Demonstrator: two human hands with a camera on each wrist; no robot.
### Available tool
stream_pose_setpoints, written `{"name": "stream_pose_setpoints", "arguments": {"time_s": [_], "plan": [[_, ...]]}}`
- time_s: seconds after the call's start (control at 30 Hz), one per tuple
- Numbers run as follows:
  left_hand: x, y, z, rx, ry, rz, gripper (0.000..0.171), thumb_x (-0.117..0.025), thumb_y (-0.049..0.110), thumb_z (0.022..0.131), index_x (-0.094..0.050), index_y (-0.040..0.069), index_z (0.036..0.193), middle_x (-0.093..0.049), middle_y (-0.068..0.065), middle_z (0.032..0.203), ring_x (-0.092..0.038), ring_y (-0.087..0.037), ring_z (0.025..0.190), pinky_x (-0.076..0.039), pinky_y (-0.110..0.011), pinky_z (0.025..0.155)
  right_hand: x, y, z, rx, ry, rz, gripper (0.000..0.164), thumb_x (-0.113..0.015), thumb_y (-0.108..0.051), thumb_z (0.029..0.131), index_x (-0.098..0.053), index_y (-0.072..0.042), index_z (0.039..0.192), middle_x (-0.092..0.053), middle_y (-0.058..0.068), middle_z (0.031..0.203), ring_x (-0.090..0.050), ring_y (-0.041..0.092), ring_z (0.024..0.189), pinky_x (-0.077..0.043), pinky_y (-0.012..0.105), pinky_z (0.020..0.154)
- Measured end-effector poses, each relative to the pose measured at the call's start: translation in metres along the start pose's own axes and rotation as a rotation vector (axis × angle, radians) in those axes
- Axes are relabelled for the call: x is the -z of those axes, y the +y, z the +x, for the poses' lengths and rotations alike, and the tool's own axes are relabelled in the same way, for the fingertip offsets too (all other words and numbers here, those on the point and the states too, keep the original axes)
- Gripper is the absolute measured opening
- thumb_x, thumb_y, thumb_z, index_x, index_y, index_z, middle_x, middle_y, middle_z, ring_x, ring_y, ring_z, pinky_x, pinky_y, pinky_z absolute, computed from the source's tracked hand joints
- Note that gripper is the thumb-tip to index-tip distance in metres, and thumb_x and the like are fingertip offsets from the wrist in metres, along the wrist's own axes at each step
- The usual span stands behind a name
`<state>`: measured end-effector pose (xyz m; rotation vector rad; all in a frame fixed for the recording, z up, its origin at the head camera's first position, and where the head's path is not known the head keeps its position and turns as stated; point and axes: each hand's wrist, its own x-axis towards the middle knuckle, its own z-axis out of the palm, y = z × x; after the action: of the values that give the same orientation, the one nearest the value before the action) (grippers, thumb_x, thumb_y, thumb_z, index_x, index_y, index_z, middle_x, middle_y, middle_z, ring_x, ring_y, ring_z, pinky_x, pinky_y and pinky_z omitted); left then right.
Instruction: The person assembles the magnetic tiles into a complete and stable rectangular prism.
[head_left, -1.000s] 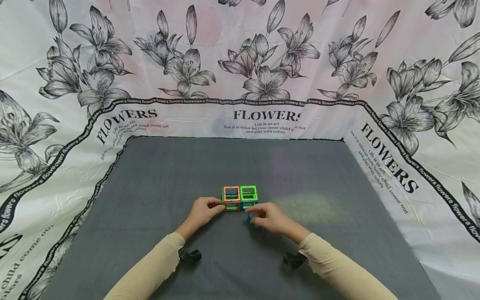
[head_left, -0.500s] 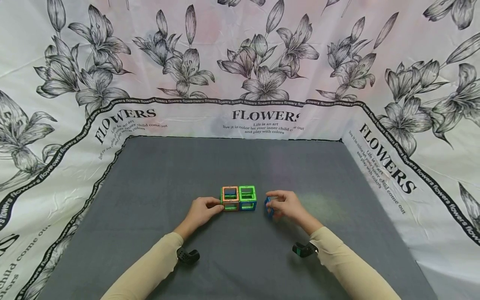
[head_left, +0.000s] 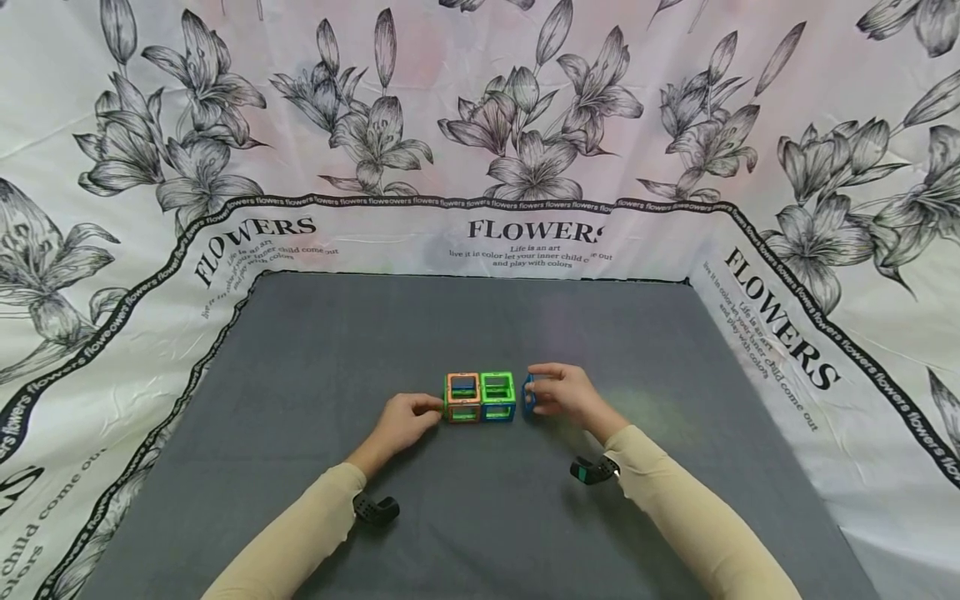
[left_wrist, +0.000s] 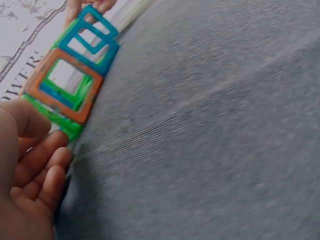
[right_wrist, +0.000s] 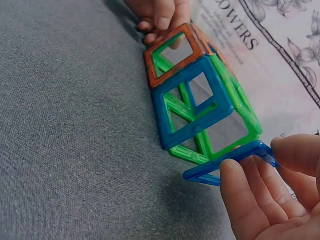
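Two joined cubes of magnetic tiles stand on the grey cloth. The left cube shows an orange tile (head_left: 462, 405) on top and another orange tile (left_wrist: 91, 102) in front. The right cube has a green tile (head_left: 497, 374) on top and a blue tile (right_wrist: 200, 124) in front. My left hand (head_left: 401, 427) touches the left end of the pair with loosely bent fingers. My right hand (head_left: 568, 393) pinches a separate blue square tile (right_wrist: 225, 159) between thumb and fingers. That tile is held on edge, close beside the green right end, with a narrow gap in the head view.
Grey cloth (head_left: 360, 333) covers the table around the cubes. A white flower-printed sheet (head_left: 405, 237) rises along the back and sides. Black wrist devices (head_left: 377, 510) hang under both forearms.
My right hand has carried the blue tile from in front of the cubes out to the right, then back and in toward their right end. The left hand stays nearly still.
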<state>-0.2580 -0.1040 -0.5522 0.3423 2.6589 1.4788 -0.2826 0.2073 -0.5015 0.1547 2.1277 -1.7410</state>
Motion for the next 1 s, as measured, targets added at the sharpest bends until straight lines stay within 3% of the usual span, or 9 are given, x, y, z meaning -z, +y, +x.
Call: {"name": "stream_pose_setpoints", "arguments": {"time_s": [0.07, 0.17, 0.27, 0.33, 0.43, 0.7, 1.0], "plan": [[0.003, 0.0, 0.002, 0.021, 0.004, -0.039, 0.022, -0.066, 0.007, 0.093, -0.079, 0.006, 0.11, -0.079, -0.009, 0.102, -0.071, -0.016, 0.089, -0.057, -0.031, 0.076, -0.001, 0.0, 0.002, -0.001, -0.007, 0.007, 0.05, -0.062, -0.009, 0.1, -0.05, 0.0, 0.148, -0.076, 0.013, 0.115, -0.073, 0.011, 0.084, -0.063, 0.03, 0.071], [0.005, 0.003, 0.005, 0.13, 0.037, -0.197, 0.03, -0.063, 0.005, 0.096, -0.072, 0.001, 0.124, -0.077, -0.018, 0.104, -0.072, -0.017, 0.084, -0.06, -0.031, 0.072, -0.004, 0.0, 0.004, -0.004, -0.013, 0.009, 0.05, -0.062, -0.008, 0.1, -0.051, 0.001, 0.148, -0.077, 0.01, 0.112, -0.073, 0.01, 0.083, -0.063, 0.03, 0.071], [0.005, 0.008, 0.008, 0.22, 0.099, -0.343, 0.044, -0.063, 0.01, 0.099, -0.059, 0.002, 0.142, -0.071, -0.026, 0.12, -0.073, -0.02, 0.082, -0.062, -0.031, 0.067, -0.007, 0.0, 0.005, -0.004, -0.005, 0.009, 0.049, -0.063, -0.008, 0.099, -0.053, 0.001, 0.146, -0.077, 0.007, 0.108, -0.072, 0.01, 0.081, -0.063, 0.031, 0.071], [0.004, 0.012, 0.01, 0.243, 0.115, -0.385, 0.051, -0.062, 0.013, 0.1, -0.051, 0.005, 0.15, -0.063, -0.027, 0.135, -0.074, -0.024, 0.086, -0.062, -0.032, 0.066, -0.01, 0.001, 0.006, -0.008, 0.004, 0.009, 0.048, -0.064, -0.008, 0.099, -0.055, 0.001, 0.145, -0.076, 0.006, 0.108, -0.071, 0.01, 0.08, -0.063, 0.031, 0.07], [0.004, 0.018, 0.012, 0.229, 0.104, -0.358, 0.057, -0.064, 0.019, 0.101, -0.046, 0.011, 0.154, -0.054, -0.024, 0.149, -0.075, -0.026, 0.091, -0.062, -0.033, 0.067, -0.013, 0.0, 0.006, -0.017, 0.007, 0.009, 0.047, -0.064, -0.007, 0.098, -0.056, 0.0, 0.143, -0.075, 0.009, 0.111, -0.071, 0.01, 0.081, -0.063, 0.032, 0.07], [0.001, 0.028, 0.015, 0.157, 0.05, -0.215, 0.045, -0.067, 0.018, 0.098, -0.061, 0.01, 0.143, -0.057, -0.021, 0.148, -0.076, -0.027, 0.093, -0.063, -0.036, 0.074, -0.019, -0.001, 0.003, -0.032, 0.019, 0.008, 0.046, -0.066, -0.008, 0.097, -0.058, -0.002, 0.142, -0.074, 0.015, 0.115, -0.072, 0.011, 0.08, -0.063, 0.031, 0.068], [-0.002, 0.031, 0.013, 0.156, 0.063, -0.255, 0.043, -0.067, 0.011, 0.097, -0.063, 0.005, 0.14, -0.061, -0.02, 0.144, -0.071, -0.033, 0.113, -0.063, -0.037, 0.078, -0.02, 0.001, 0.005, -0.031, 0.02, 0.013, 0.047, -0.064, -0.007, 0.098, -0.056, 0.0, 0.143, -0.072, 0.016, 0.119, -0.071, 0.01, 0.08, -0.063, 0.03, 0.067]]}}
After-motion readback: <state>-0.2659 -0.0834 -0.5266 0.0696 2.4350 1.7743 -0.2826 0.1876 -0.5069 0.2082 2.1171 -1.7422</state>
